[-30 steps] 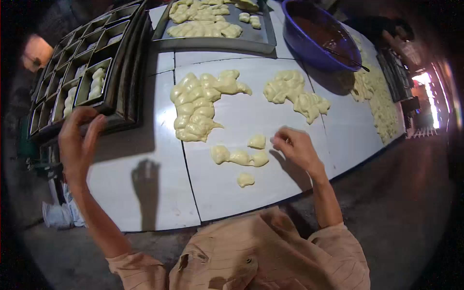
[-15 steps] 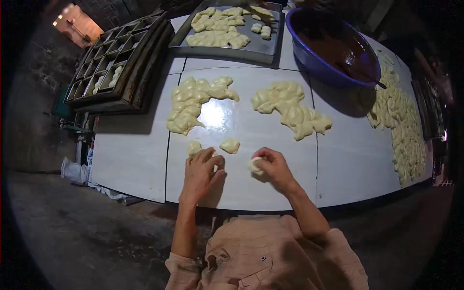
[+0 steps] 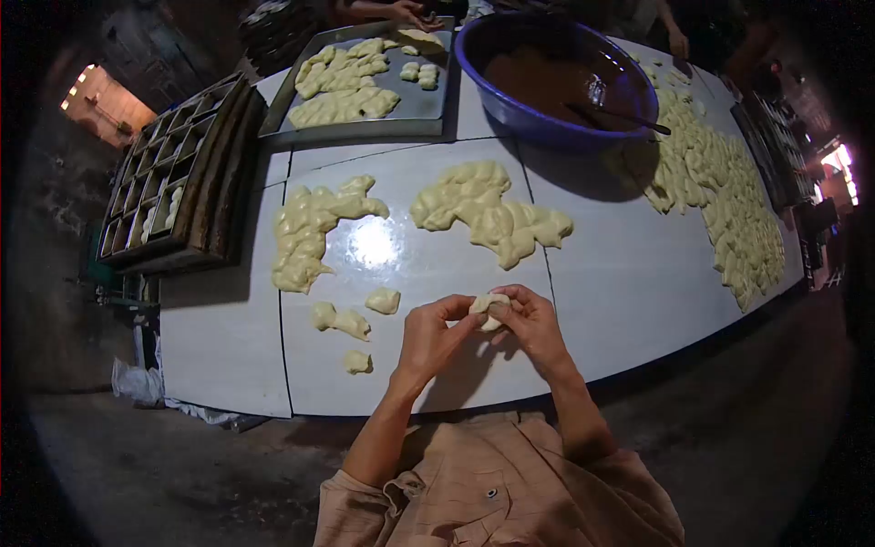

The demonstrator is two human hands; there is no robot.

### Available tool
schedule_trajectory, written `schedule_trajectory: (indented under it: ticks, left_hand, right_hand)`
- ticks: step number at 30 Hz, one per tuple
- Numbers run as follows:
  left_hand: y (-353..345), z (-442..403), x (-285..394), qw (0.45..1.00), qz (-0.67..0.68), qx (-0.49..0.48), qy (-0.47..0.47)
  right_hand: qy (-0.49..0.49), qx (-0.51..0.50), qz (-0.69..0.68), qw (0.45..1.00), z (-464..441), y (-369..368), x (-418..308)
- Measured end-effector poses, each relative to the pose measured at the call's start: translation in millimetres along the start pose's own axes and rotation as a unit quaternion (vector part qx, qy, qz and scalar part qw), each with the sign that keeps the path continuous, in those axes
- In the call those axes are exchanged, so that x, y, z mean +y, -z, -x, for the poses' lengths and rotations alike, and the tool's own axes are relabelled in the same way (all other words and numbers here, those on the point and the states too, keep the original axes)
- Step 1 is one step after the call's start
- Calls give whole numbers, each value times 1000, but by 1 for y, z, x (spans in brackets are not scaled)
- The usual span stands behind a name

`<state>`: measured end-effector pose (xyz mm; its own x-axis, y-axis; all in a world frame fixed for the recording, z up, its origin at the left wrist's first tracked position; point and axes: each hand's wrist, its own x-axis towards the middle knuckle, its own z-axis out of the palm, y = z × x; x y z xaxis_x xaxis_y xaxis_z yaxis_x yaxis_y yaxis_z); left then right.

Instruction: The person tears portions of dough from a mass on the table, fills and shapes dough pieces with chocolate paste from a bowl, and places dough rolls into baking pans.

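Above the white table's front part, my left hand [image 3: 437, 335] and my right hand [image 3: 531, 330] meet around one small piece of pale dough [image 3: 490, 311], thumbs and fingers pinching it from both sides. Left of my hands lie a loose dough piece [image 3: 383, 300], a longer joined piece [image 3: 341, 321] and a small lump [image 3: 357, 362]. Beyond them spread two glossy dough masses, one curved at the left [image 3: 302, 235] and one nearer the centre [image 3: 492, 214].
A divided metal mould rack [image 3: 164, 173] stands at the left, some cells holding dough. A metal tray [image 3: 365, 131] with dough and a purple basin [image 3: 556, 129] of brown liquid are at the back. More dough [image 3: 720, 187] covers the right. Other people's hands [image 3: 410, 13] show behind.
My left hand has left the loose pieces and joined my right hand at the dough piece, now held higher between both. The camera view has shifted, and people's hands now show at the back.
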<state>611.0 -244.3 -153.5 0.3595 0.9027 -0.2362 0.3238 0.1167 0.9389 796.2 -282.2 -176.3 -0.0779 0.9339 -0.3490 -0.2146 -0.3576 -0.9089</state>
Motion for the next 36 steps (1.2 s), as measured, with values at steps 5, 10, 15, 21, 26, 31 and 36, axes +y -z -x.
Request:
schedule_trajectory:
  ticks: [5,10,15,21,26,31,36]
  left_hand:
    - [-29,-10,-12,992,126,-11,27]
    - [-68,-40,26,951,180,93,-232]
    - [-113,-74,47,905,230,165,-317]
    - [-128,-103,24,921,373,-11,-115]
    - [-92,-92,6,936,350,-4,50]
    - [-67,-86,2,967,251,24,29]
    - [-59,-78,4,975,213,-20,67]
  right_hand:
    - [260,208,285,899,-7,15,10]
    - [197,158,14,968,-2,6,-24]
    - [170,12,-275,946,-10,18,-70]
    - [267,56,-85,958,-92,88,-145]
    - [197,98,336,916,-193,161,-216]
    - [74,-29,631,772,-253,185,-203]
    - [32,-44,606,794,-271,183,-209]
